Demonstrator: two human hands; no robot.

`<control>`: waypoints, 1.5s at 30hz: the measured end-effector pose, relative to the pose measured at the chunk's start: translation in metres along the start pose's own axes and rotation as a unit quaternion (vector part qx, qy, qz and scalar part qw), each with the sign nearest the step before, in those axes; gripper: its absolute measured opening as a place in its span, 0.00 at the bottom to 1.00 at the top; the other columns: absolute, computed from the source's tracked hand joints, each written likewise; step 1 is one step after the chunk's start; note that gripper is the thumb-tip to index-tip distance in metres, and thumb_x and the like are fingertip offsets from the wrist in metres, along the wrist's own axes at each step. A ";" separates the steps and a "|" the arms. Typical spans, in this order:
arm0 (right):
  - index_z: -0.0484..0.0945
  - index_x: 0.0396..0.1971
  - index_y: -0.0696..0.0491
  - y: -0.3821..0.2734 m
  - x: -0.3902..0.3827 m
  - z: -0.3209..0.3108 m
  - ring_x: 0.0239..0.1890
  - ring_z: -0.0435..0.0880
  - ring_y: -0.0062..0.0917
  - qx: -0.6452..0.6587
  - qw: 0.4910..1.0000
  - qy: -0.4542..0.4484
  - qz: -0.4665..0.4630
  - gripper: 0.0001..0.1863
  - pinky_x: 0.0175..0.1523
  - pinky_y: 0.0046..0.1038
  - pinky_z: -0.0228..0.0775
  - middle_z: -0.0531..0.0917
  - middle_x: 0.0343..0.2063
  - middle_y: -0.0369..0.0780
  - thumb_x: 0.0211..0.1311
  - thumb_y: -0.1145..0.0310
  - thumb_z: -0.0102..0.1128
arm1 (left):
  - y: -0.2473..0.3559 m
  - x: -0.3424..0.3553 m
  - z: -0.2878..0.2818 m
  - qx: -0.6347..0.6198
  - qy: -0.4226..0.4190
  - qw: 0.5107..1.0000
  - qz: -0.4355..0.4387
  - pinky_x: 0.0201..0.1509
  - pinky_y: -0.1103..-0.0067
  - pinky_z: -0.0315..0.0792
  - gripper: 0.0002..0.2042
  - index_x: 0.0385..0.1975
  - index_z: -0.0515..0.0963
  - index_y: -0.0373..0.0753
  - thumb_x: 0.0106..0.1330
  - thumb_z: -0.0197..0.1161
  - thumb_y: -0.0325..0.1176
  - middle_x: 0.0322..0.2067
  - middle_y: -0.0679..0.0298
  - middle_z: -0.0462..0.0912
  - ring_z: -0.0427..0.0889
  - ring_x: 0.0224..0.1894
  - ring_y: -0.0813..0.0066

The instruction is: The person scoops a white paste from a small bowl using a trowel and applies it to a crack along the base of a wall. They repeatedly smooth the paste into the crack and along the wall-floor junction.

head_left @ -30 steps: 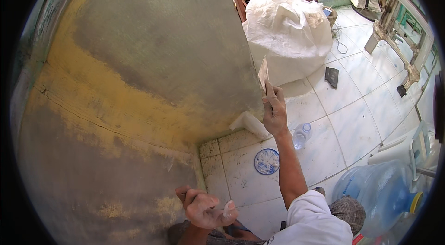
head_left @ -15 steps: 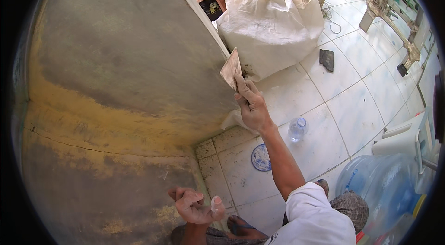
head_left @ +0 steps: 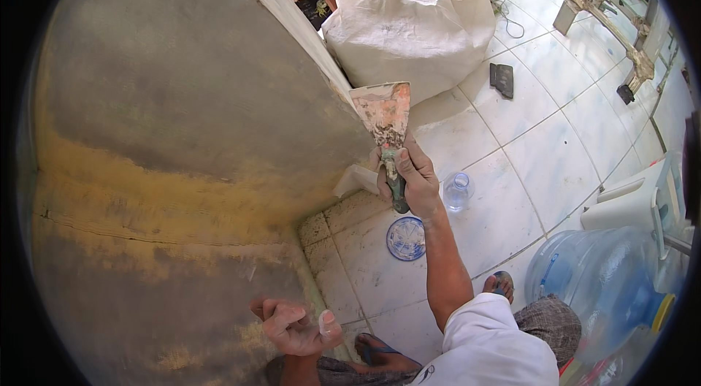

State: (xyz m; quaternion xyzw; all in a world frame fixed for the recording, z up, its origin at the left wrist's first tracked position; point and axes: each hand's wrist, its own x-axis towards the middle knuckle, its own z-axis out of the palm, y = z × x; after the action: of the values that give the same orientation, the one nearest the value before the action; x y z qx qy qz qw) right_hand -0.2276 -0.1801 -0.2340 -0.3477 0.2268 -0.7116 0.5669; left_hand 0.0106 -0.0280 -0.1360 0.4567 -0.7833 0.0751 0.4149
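Note:
My right hand (head_left: 418, 180) is closed round the green handle of a putty knife (head_left: 384, 110). Its wide blade, smeared with pinkish-white filler, points up and away beside the white edge (head_left: 292, 17) of a grey, yellow-stained wall (head_left: 197, 57). Lower down, over the grey lower surface (head_left: 146, 291), my left hand (head_left: 296, 327) is empty, with loosely curled fingers and the thumb held apart. Pale dust covers both hands.
A large white sack (head_left: 412, 21) stands beyond the putty knife. On the tiled floor are a clear plastic bottle (head_left: 458, 192), a blue-rimmed round lid (head_left: 406, 238) and a dark flat piece (head_left: 502, 80). A big blue water jug (head_left: 591, 269) lies at the right.
My right hand has turned the putty knife so its broad face shows, and drawn it slightly nearer. My left hand has shifted a little left and down, partly with the view.

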 end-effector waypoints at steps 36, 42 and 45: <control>0.65 0.76 0.51 0.044 0.004 -0.025 0.69 0.74 0.35 -0.347 0.937 0.019 -0.021 0.27 0.74 0.32 0.61 0.77 0.67 0.47 0.79 0.71 0.50 | 0.002 0.007 0.023 -0.042 -0.097 0.994 -0.015 0.45 0.71 0.58 0.19 0.44 0.69 0.48 0.60 0.73 0.37 0.19 0.75 0.61 0.61 0.23 0.77; 0.66 0.75 0.51 0.019 0.030 0.002 0.67 0.76 0.33 -0.324 0.946 -0.015 -0.012 0.26 0.73 0.31 0.61 0.80 0.62 0.44 0.80 0.69 0.49 | -0.006 0.007 0.018 -0.013 -0.110 0.994 -0.009 0.45 0.71 0.58 0.19 0.44 0.69 0.47 0.58 0.72 0.33 0.19 0.74 0.65 0.63 0.23 0.77; 0.66 0.76 0.44 0.043 0.013 -0.030 0.48 0.81 0.28 -0.355 0.933 0.011 0.058 0.26 0.58 0.30 0.71 0.83 0.46 0.41 0.81 0.66 0.50 | -0.001 0.005 0.023 -0.041 -0.069 0.995 -0.053 0.45 0.71 0.59 0.19 0.44 0.69 0.47 0.58 0.72 0.33 0.19 0.74 0.65 0.62 0.22 0.77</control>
State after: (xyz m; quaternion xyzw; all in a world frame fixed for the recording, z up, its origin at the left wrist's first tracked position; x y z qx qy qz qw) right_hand -0.2240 -0.2062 -0.2819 -0.5045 0.4905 -0.5544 0.4445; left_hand -0.0030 -0.0437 -0.1476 0.4843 -0.7874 -0.0113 0.3813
